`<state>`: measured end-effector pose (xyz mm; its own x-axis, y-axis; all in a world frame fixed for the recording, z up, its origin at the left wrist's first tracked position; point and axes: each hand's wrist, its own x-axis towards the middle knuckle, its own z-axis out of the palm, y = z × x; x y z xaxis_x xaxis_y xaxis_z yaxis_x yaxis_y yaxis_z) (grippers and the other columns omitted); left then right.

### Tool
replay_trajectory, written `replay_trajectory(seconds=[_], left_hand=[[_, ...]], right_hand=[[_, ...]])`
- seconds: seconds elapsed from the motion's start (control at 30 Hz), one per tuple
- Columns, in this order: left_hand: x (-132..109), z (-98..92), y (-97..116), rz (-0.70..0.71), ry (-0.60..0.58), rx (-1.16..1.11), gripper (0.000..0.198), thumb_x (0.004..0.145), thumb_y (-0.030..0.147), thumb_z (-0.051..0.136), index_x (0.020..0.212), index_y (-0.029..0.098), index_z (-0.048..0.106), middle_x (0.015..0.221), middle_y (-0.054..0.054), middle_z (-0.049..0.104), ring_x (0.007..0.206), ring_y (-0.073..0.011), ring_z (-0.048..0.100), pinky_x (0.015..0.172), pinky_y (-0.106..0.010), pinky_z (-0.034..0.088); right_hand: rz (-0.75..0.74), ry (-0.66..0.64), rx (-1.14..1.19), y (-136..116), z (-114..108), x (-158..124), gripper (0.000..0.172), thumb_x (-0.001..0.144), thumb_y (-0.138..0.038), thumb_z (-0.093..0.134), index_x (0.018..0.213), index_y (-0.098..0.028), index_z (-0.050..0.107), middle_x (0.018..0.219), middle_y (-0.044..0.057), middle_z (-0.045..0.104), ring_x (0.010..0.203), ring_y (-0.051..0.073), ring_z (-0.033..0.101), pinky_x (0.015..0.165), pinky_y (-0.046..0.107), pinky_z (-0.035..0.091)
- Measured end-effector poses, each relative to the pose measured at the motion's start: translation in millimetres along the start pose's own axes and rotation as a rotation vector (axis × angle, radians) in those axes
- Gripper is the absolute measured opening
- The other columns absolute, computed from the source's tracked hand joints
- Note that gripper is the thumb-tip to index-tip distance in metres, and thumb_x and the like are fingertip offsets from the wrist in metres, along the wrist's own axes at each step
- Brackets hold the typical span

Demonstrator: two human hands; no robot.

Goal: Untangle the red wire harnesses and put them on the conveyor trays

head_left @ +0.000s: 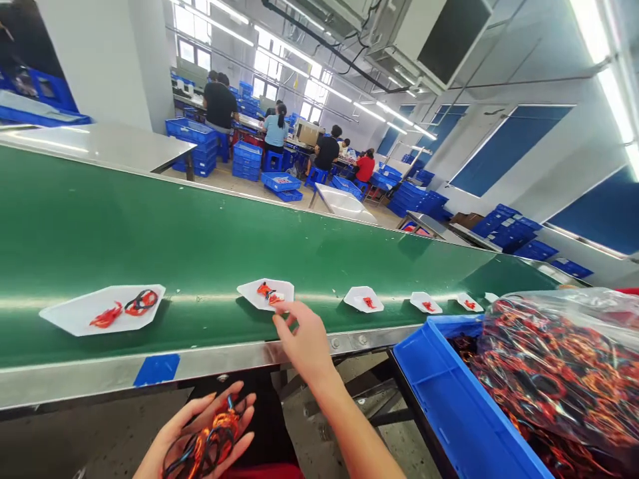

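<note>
My left hand is palm up below the belt's near edge, fingers curled around a loose bundle of black and orange-red wire loops. My right hand reaches over the green belt to the near edge of a white tray. Its thumb and forefinger are apart, and I see nothing between them. A small black and red wire piece lies in that tray. To the left, a larger white tray holds a red wire piece and a black and red wire loop.
Further right along the green conveyor belt sit several white trays with red pieces. A blue crate at right holds a clear plastic bag of wire loops. Blue tape marks the metal rail. People work at benches beyond.
</note>
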<state>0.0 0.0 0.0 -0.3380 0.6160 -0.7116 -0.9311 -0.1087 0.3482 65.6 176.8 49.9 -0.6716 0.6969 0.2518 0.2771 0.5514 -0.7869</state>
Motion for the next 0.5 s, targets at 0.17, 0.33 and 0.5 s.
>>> replay_trajectory(seconds=[0.17, 0.33, 0.5], left_hand=[[20, -11.2, -2, 0.067, -0.010, 0.038, 0.037, 0.065, 0.009, 0.072, 0.102, 0.010, 0.065, 0.103, -0.018, 0.071, 0.100, -0.0415, 0.061, 0.074, -0.055, 0.056], [25, -9.7, -8, 0.014, -0.040, 0.055, 0.038, 0.072, 0.011, 0.066, 0.110, 0.011, 0.063, 0.105, -0.021, 0.070, 0.102, -0.0397, 0.061, 0.078, -0.055, 0.055], [18, -4.0, -9, 0.075, 0.008, 0.001, 0.028, 0.073, 0.008, 0.063, 0.101, 0.008, 0.065, 0.107, -0.019, 0.070, 0.100, -0.0405, 0.062, 0.084, -0.065, 0.050]], right_hand=[[0.060, -0.251, 0.129, -5, 12, -86, 0.023, 0.073, -0.016, 0.066, 0.094, -0.024, 0.070, 0.079, -0.002, 0.067, 0.060, 0.011, 0.056, 0.053, 0.018, 0.041], [0.137, -0.106, 0.180, 7, 35, -111, 0.019, 0.072, -0.013, 0.062, 0.085, -0.022, 0.073, 0.075, 0.002, 0.067, 0.058, 0.012, 0.056, 0.052, 0.020, 0.041], [0.376, -0.080, 0.411, 18, 37, -105, 0.016, 0.077, -0.027, 0.062, 0.080, -0.017, 0.074, 0.065, 0.004, 0.065, 0.052, 0.012, 0.051, 0.046, 0.020, 0.039]])
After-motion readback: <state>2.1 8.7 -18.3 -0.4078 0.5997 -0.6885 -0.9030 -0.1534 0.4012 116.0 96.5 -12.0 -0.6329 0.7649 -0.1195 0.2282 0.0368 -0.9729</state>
